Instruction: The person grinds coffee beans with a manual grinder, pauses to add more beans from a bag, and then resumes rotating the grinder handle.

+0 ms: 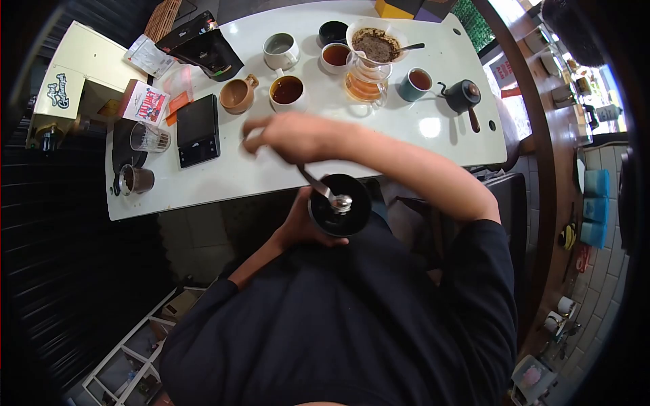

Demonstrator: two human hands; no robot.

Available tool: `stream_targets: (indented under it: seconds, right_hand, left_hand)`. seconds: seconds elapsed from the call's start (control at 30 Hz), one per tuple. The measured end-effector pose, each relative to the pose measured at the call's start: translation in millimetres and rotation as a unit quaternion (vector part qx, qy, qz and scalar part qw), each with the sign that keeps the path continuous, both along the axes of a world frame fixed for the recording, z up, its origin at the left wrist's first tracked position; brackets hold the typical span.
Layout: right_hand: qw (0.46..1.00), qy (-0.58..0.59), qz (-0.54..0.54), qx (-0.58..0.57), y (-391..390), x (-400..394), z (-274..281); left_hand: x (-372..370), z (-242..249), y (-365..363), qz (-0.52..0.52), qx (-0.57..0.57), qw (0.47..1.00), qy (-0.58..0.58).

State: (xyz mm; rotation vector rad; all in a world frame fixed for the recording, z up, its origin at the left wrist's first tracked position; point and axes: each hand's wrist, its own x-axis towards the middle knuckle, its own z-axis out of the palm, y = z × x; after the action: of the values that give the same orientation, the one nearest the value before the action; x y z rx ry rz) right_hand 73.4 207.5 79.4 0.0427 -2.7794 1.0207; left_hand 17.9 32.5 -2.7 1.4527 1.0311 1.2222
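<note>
I see a black hand grinder (340,206) held near my chest, just off the near edge of the white table (433,128). It is round and dark, with a silver nut at the centre of its top and a thin metal crank arm running up and left. My left hand (298,223) is wrapped around the grinder's body from the left, fingers closed on it. My right hand (294,137) hovers over the table with its fingers curled around the far end of the crank; the knob itself is hidden inside the grip.

On the far side of the table, a glass carafe (365,84) holds amber coffee under a dripper (374,44) full of wet grounds. Around it, a white cup (287,91) and a teal cup (416,81) hold dark coffee, while a brown mug (237,95) looks empty. A black kettle (464,96) stands to the right, and a black scale (198,130) lies to the left beside a clear glass (147,137).

The near strip of the table is bare from the scale rightward to the right edge.
</note>
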Motion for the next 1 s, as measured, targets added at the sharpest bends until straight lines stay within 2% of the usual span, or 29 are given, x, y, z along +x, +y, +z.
stream_targets:
  seconds: [0.03,0.1,0.23,0.3,0.37,0.43,0.47,0.5,0.53,0.57,0.6,0.63,0.7,0.73,0.8,0.83,0.9,0.93,1.0]
  right_hand:
    - [0.998,-0.027,-0.044,0.019,18,11,-13]
    - [0.992,-0.076,-0.092,-0.033,35,52,-35]
    - [0.977,0.052,-0.199,-0.060,-2,114,-33]
    - [0.969,0.007,-0.214,-0.124,-27,135,-18]
    - [0.976,0.030,-0.179,-0.122,-60,146,-1]
    - [0.991,0.063,-0.119,-0.020,-79,144,17]
    - [0.991,0.086,-0.100,-0.018,-77,138,20]
    - [0.990,0.109,-0.085,-0.015,-76,133,21]
    - [0.989,0.110,-0.095,-0.013,-79,130,21]
    - [0.991,0.117,-0.061,-0.040,-79,126,22]
    - [0.990,0.124,-0.023,-0.068,-79,124,23]
    - [0.987,0.135,-0.013,-0.086,-84,124,24]
    - [0.987,0.128,0.007,-0.100,-85,127,29]
    - [0.987,0.127,0.007,-0.101,-90,126,31]
    - [0.948,0.019,-0.022,-0.318,-103,115,35]
    - [0.977,0.171,0.066,-0.109,-113,108,13]
    - [0.970,0.225,0.089,-0.026,-109,86,23]
    - [0.971,0.221,0.092,-0.015,-104,76,27]
    - [0.963,0.248,0.103,-0.002,-96,50,18]
  left_hand:
    - [-7,-8,-6,0.015,-0.003,1.000,-0.005]
    - [-8,-26,-18,0.094,-0.140,0.970,-0.175]
    - [-9,-27,-14,0.122,-0.117,0.976,-0.134]
    - [-14,-32,-14,0.111,-0.143,0.975,-0.129]
    - [-18,-36,-8,0.085,-0.150,0.970,-0.172]
    - [-12,-30,-9,0.122,-0.131,0.962,-0.204]
    - [-15,-32,-8,0.104,-0.169,0.958,-0.208]
    - [-17,-35,0,0.063,-0.153,0.959,-0.232]
    - [-16,-36,-3,0.075,-0.152,0.963,-0.211]
    - [-17,-40,-5,0.090,-0.146,0.967,-0.190]
    - [-31,-87,-11,0.000,-0.193,0.975,-0.113]
    - [-29,-88,-13,0.021,-0.187,0.971,-0.146]
    - [-29,-99,-18,0.051,-0.348,0.898,-0.264]
    - [-23,-83,-15,0.051,-0.349,0.897,-0.265]
    - [-9,-32,8,0.098,-0.199,0.970,-0.104]
    - [-9,-29,18,0.062,-0.069,0.995,0.034]
    - [-4,-25,17,0.065,-0.174,0.982,0.045]
    - [2,-23,13,0.062,-0.177,0.981,0.046]
    - [15,-15,11,0.034,-0.153,0.977,0.147]
